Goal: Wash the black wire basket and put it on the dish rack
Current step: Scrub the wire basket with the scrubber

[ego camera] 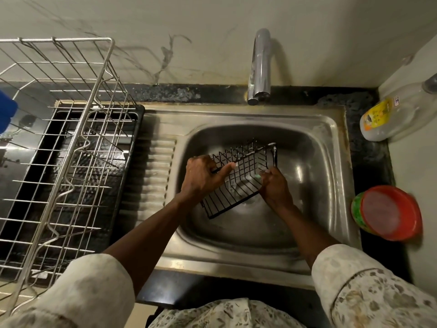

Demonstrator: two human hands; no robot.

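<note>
Over the steel sink basin, the left hand grips the tilted black wire basket; the right hand fingers pinch something pale green inside it.

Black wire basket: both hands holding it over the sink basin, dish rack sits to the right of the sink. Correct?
Not quite. The head view shows the dish rack to the left of the sink, not the right. The rest holds: left hand and right hand hold the black wire basket over the basin.
</note>
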